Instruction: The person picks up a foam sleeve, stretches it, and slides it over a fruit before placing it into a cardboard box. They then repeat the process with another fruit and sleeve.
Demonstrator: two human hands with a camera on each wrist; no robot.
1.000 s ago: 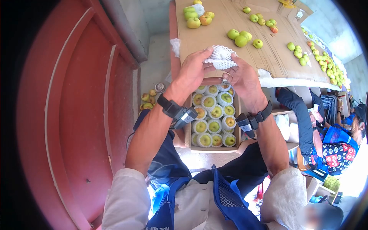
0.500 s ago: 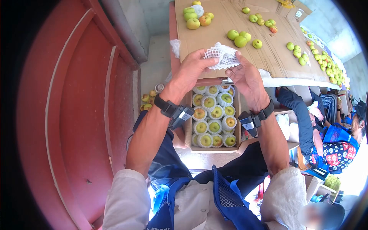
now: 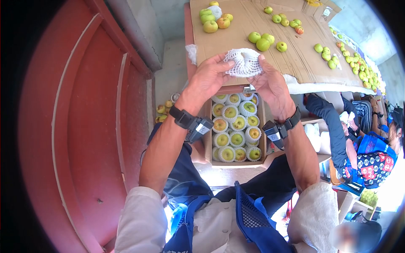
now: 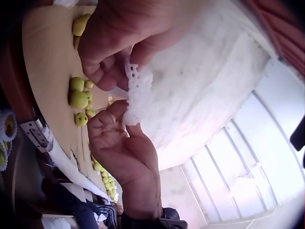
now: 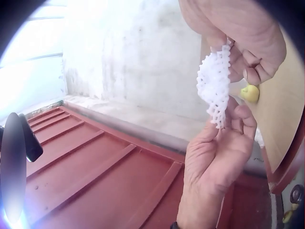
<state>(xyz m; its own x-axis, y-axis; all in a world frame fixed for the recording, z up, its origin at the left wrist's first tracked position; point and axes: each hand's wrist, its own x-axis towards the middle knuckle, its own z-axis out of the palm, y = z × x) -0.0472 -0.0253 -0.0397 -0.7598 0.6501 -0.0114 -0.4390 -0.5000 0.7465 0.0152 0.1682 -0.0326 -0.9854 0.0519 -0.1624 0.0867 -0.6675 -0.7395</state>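
Note:
A white foam fruit net is stretched between my two hands, over the near edge of the cardboard-covered table. My left hand pinches its left side, thumb on top. At the other side, my right hand pinches the rim between thumb and fingers. From above, the net looks rounded, with a dip in its middle. The left wrist view shows the net edge-on between both sets of fingertips, and the right wrist view shows its mesh bulging to one side. No apple shows in it.
Below my hands stands a cardboard box of apples in foam nets. Loose apples lie in groups on the cardboard tabletop. A red door is at the left. Another person sits at the right.
The net has been turned and spread between my fingers, from a bunched, folded shape to a rounder one with a dip in its middle. Both hands stay in about the same place.

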